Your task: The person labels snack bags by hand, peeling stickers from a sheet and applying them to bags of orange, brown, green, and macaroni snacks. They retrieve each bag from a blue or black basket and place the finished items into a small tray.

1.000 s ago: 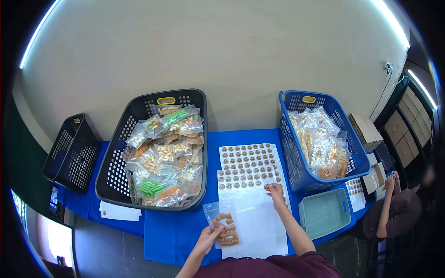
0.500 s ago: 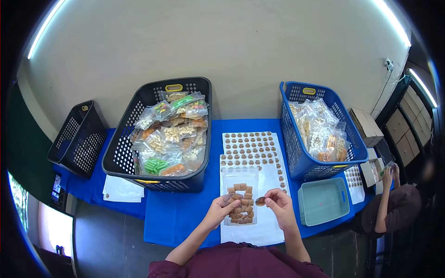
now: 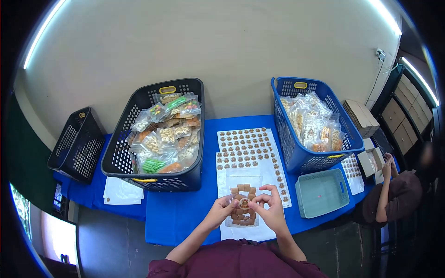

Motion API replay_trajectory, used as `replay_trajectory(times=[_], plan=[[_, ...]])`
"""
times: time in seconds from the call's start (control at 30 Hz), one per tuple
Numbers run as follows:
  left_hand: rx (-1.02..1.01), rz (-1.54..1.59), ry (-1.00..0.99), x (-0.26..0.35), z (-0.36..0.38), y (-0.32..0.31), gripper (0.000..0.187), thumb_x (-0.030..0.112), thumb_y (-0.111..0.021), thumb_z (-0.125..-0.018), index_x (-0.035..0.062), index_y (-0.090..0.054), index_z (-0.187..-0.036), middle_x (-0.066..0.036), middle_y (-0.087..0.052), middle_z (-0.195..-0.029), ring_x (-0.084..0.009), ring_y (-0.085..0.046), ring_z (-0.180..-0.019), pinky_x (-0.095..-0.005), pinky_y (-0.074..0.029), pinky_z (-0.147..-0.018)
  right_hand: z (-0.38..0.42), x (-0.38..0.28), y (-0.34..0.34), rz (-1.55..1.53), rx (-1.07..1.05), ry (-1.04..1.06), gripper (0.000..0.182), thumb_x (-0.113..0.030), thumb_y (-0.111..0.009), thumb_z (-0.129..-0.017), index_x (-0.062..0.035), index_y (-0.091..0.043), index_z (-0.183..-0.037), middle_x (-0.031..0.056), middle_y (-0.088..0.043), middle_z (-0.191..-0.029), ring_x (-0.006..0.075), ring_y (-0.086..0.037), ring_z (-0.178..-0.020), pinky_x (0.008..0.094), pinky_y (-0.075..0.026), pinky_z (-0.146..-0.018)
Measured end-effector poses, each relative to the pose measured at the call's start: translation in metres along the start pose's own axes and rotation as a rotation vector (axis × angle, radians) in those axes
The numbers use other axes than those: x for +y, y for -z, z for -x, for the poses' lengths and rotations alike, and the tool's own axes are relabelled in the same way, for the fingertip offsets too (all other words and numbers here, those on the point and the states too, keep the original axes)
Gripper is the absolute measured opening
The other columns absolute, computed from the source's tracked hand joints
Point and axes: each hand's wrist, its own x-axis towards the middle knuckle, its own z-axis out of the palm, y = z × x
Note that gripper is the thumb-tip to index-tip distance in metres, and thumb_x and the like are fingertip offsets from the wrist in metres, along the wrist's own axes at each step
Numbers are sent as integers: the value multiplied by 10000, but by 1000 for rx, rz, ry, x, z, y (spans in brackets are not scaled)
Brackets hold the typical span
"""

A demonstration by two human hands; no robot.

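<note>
A clear zip bag (image 3: 244,221) of brown pillow-shaped snack pieces lies on white sheets in front of me. My left hand (image 3: 221,211) grips its left side, thumb on the front. A round brown sticker (image 3: 244,204) is against the middle of the bag's front, and my right hand (image 3: 270,211) pinches its right edge. The left thumb is close to the sticker's other side; whether it touches cannot be made out. Just beyond the bag, a white sheet of round brown stickers (image 3: 245,144) is spread on the blue-covered table (image 3: 181,213).
A black basket (image 3: 153,180) of filled snack bags stands left, a blue basket (image 3: 308,162) of more bags right. A pale green tray (image 3: 322,194) sits near the right edge. Another black basket (image 3: 76,153) is far left. At right, a co-worker (image 3: 394,197) works beside a cardboard box (image 3: 371,160).
My right hand has moved left, bringing the sticker from beside the bag onto its front. My left hand still holds the bag. The view has shifted slightly.
</note>
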Motion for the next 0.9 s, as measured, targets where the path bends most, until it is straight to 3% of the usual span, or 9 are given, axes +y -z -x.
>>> replay_trajectory(times=[0.47,0.67,0.77,0.87,0.9], plan=[[29,-81,-57,3,5,-6,346,129,-588,-821,-14,-486,-1120,-70,-597,-984,-109,-583,-872,-230,-475,-749,1,-2,-6,0,34,-12,413,-1,-638,-722,-30,-339,-1005,61,-592,-716,28,-427,-562,160,-333,-565],[57,-80,-78,0,7,-7,275,102,-553,-838,-24,-508,-1077,-81,-595,-980,-122,-583,-867,-245,-482,-751,3,-14,-9,269,35,-49,439,-47,-684,-683,-36,-355,-974,43,-560,-714,26,-399,-572,156,-304,-532],[86,-71,-73,0,7,-5,227,68,-540,-836,-37,-522,-1036,-102,-594,-977,-155,-589,-886,-269,-484,-772,0,0,-4,402,140,95,483,-83,-717,-667,-36,-359,-987,17,-495,-719,31,-409,-626,163,-315,-538],[89,-95,-82,1,8,-7,246,82,-549,-835,-27,-515,-1053,-83,-595,-961,-131,-583,-864,-255,-485,-752,-6,9,2,86,83,102,567,-115,-748,-646,-35,-348,-1039,-5,-420,-716,37,-402,-663,174,-341,-559],[73,-105,-88,0,7,-6,275,95,-559,-833,-20,-506,-1077,-66,-595,-946,-113,-577,-845,-244,-486,-734,-5,11,0,29,98,77,495,-103,-727,-677,-5,-419,-1052,13,-509,-760,51,-472,-699,197,-406,-628]])
